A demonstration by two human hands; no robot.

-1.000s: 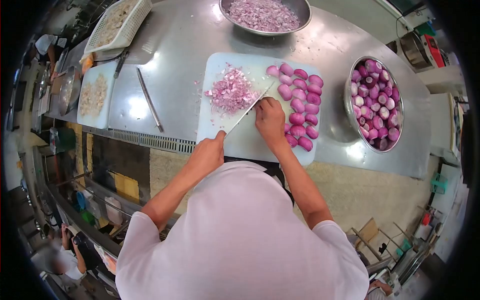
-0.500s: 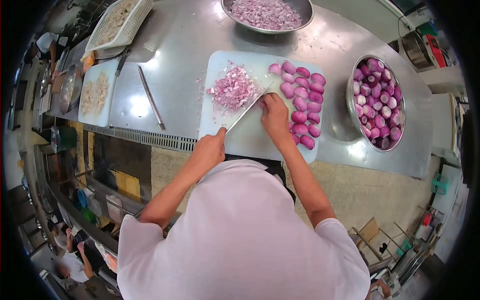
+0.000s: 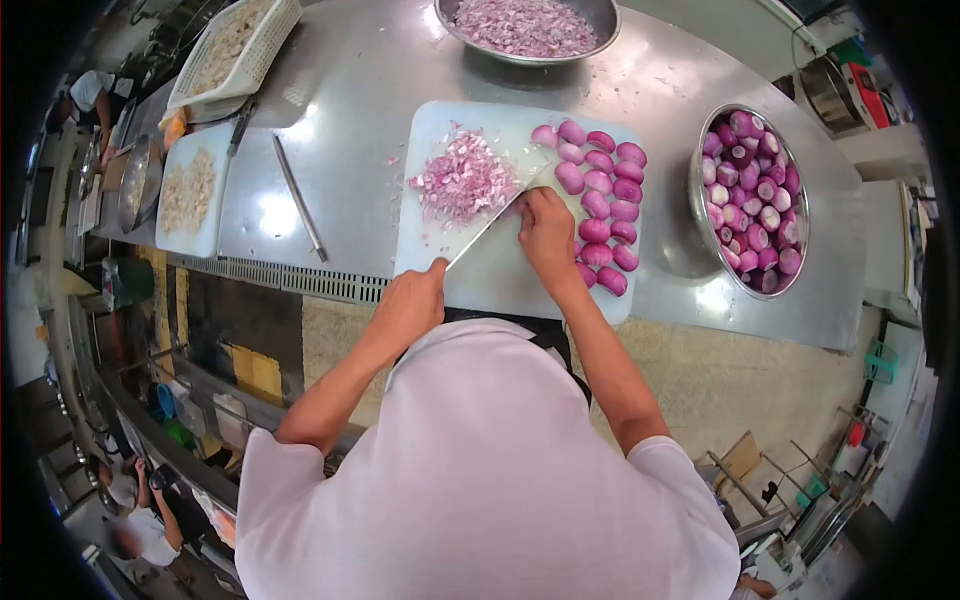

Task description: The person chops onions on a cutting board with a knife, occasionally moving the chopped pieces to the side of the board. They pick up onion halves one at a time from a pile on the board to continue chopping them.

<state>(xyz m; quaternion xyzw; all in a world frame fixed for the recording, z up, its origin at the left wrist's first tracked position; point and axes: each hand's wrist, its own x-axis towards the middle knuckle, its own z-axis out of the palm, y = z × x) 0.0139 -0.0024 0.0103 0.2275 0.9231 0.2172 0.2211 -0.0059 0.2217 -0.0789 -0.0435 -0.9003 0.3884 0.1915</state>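
Note:
My left hand [image 3: 408, 308] is closed around the handle of a long kitchen knife [image 3: 481, 231], its blade slanting up and away to the right over a white cutting board [image 3: 475, 288]. Right beside the blade, my right hand [image 3: 547, 235] has its fingers curled down on the board; whatever is under them is hidden. A heap of chopped red onion [image 3: 465, 180] lies left of the blade. On the board's right side, peeled red onion halves [image 3: 597, 206] sit in rows, cut faces down.
A metal bowl of peeled whole onions [image 3: 750, 205] stands at right, and a bowl of chopped onion [image 3: 525, 28] at the back. To the left lie a metal rod [image 3: 298, 195], another board [image 3: 205, 225] with pale chopped pieces, and a white basket [image 3: 262, 50]. Other people are at far left.
Both hands and the knife keep nearly the same place on the board. The whole table scene has shifted slightly to the left in view.

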